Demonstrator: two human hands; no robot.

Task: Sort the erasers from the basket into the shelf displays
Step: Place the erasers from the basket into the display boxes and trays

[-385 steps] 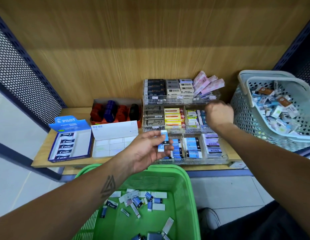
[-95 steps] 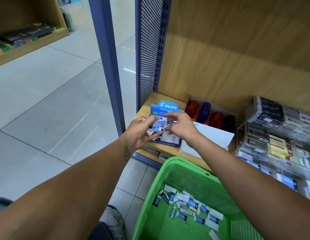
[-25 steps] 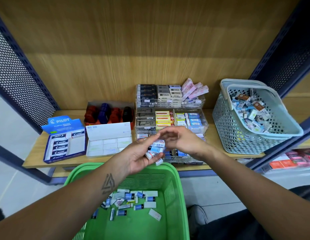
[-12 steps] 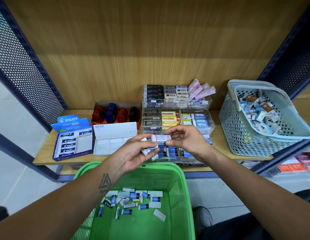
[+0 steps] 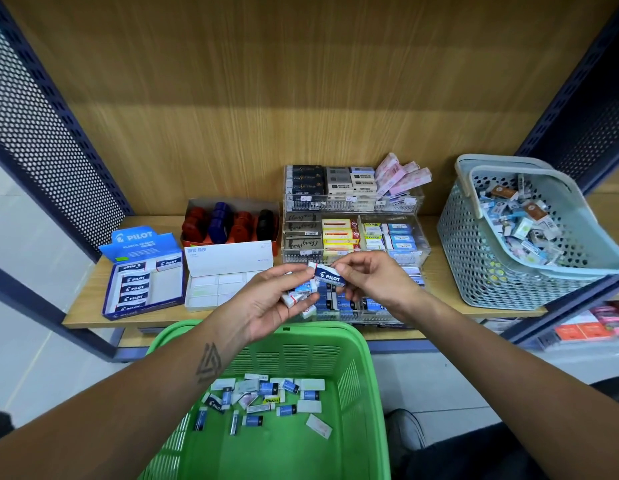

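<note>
The right hand is pinching a Pilot eraser out of the small stack the left hand is cupping, just above the green basket; both grips are clamped on erasers — none free; judging by its label, it belongs in the blue Pilot box, up and left of the basket; best laid flat, label up, in line with its neighbours.

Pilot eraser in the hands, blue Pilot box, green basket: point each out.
Pilot eraser (image 5: pixel 330 276), head view, on its dark blue printed sleeve.
blue Pilot box (image 5: pixel 144 289), head view, on the erasers stacked inside.
green basket (image 5: pixel 363 344), head view, on its far right rim corner.
</note>
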